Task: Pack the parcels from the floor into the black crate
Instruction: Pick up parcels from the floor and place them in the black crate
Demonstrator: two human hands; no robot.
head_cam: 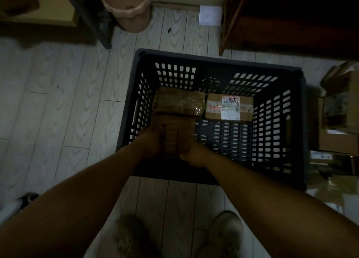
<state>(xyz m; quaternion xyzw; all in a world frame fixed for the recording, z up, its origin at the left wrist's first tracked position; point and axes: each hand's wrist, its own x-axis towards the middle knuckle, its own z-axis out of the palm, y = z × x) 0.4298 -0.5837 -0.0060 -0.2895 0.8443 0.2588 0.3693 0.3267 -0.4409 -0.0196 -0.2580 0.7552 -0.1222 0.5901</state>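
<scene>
The black slotted crate stands on the floor in front of my feet. Two brown parcels lie on its bottom at the far side: a taped one at the left and one with a white label to its right. Both my hands hold a third brown cardboard parcel low inside the crate's near left part, just in front of the taped one. My left hand grips its left side and my right hand grips its near right corner.
More cardboard parcels are piled on the floor right of the crate. A pink bin stands at the back beside a dark table leg. A wooden shelf unit is at the back right. My slippers are close to the crate's near wall.
</scene>
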